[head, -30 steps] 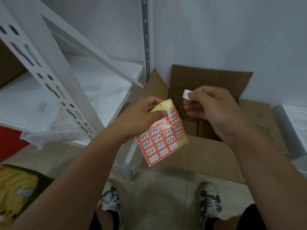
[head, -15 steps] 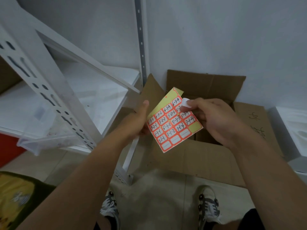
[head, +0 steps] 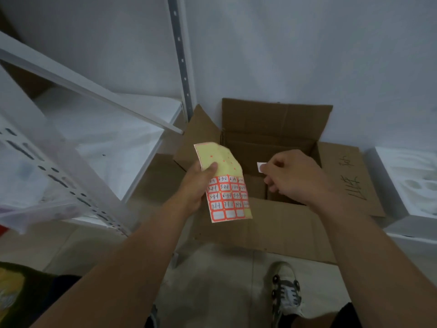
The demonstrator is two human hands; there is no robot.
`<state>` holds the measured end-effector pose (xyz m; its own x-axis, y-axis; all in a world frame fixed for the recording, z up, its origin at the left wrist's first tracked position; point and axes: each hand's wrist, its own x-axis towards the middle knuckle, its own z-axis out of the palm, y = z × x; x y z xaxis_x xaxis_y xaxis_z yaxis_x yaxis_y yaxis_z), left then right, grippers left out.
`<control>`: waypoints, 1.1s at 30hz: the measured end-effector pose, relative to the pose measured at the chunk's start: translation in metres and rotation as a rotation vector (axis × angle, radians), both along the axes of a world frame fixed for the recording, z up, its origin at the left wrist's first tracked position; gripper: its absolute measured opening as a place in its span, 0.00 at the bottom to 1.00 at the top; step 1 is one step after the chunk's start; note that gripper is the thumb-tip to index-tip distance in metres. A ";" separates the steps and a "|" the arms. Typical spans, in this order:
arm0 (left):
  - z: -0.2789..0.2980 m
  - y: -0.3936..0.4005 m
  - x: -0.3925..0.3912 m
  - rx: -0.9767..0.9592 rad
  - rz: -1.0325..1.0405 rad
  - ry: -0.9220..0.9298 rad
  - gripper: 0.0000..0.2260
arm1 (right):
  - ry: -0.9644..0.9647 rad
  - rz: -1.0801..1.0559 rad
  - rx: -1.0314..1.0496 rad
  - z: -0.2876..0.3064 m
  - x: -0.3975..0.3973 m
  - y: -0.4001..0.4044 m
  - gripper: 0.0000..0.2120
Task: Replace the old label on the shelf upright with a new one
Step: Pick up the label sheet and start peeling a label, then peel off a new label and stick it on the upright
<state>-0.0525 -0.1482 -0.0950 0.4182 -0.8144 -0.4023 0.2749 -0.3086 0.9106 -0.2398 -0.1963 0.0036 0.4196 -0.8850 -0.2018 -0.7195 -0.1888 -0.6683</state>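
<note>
- Foreground: one lace-up shoe (head: 285, 290) stands on the pale floor (head: 212, 280); a yellow-and-dark object (head: 14, 294) lies at the lower left corner, too blurred to identify.
- Left hand (head: 196, 188): closed on the label sheet (head: 224, 183), thumb pressed on its bare yellow backing, fingers hidden behind it. The sheet is held roughly upright; its upper part is stripped to backing and curls at the top corner. The lower part keeps rows of orange-bordered labels, most with handwritten numbers, the bottom row blank.
- Right hand (head: 293, 178): fingers curled, thumb and forefinger pinching a small white label (head: 260, 166). The label is clear of the sheet, just to its right, and above the open box.
- Cardboard box (head: 279, 223): open on the floor beneath both hands, flaps spread; the right flap bears handwriting.
- Near shelf upright (head: 59, 162): white, slotted and blurred, rising at the left, well apart from the pinched label. No label on it can be made out.
- White shelf board (head: 123, 140): behind that upright, beside the box.
- Far upright (head: 182, 60): grey, perforated, against the wall (head: 283, 43).
- Right edge: a white moulded foam piece (head: 411, 183).
</note>
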 end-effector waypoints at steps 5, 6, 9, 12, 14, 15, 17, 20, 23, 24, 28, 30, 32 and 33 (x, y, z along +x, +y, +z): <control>-0.046 -0.017 -0.018 0.068 -0.209 0.201 0.19 | -0.106 -0.014 -0.049 -0.001 0.001 -0.009 0.10; -0.054 -0.021 -0.023 0.082 -0.240 0.196 0.21 | -0.127 -0.025 -0.061 -0.001 0.001 -0.011 0.10; -0.075 -0.032 -0.035 0.169 -0.258 -0.121 0.26 | -0.174 -0.048 -0.085 -0.002 0.001 -0.014 0.12; -0.101 -0.034 -0.038 0.253 -0.243 -0.622 0.35 | -0.172 -0.045 -0.090 -0.003 0.000 -0.016 0.12; -0.113 -0.029 -0.039 0.254 -0.238 -0.780 0.37 | -0.152 -0.046 -0.095 -0.005 -0.001 -0.017 0.12; -0.117 -0.028 -0.041 0.257 -0.235 -0.838 0.36 | -0.142 -0.047 -0.098 -0.006 -0.002 -0.018 0.12; -0.123 -0.027 -0.044 0.295 -0.231 -0.938 0.37 | -0.123 -0.043 -0.102 -0.007 -0.005 -0.019 0.12; -0.129 -0.027 -0.048 0.368 -0.214 -1.043 0.37 | -0.108 -0.023 -0.103 -0.008 -0.008 -0.020 0.11; -0.127 -0.028 -0.050 0.341 -0.170 -1.139 0.26 | -0.099 -0.011 -0.117 -0.009 -0.009 -0.021 0.11; -0.123 -0.028 -0.051 0.323 -0.158 -1.136 0.21 | -0.096 -0.004 -0.121 -0.010 -0.008 -0.022 0.10; -0.079 -0.038 -0.057 0.230 -0.154 -0.943 0.05 | -0.115 0.016 -0.144 -0.009 -0.006 -0.022 0.08; -0.041 -0.043 -0.061 0.076 -0.061 -0.807 0.06 | -0.170 0.004 -0.135 -0.008 -0.003 -0.020 0.06; 0.005 -0.035 -0.065 -0.105 0.025 -0.668 0.08 | -0.274 -0.026 -0.101 -0.004 0.000 -0.016 0.04; 0.026 -0.025 -0.064 -0.196 0.059 -0.622 0.09 | -0.343 -0.043 -0.070 -0.001 0.003 -0.014 0.03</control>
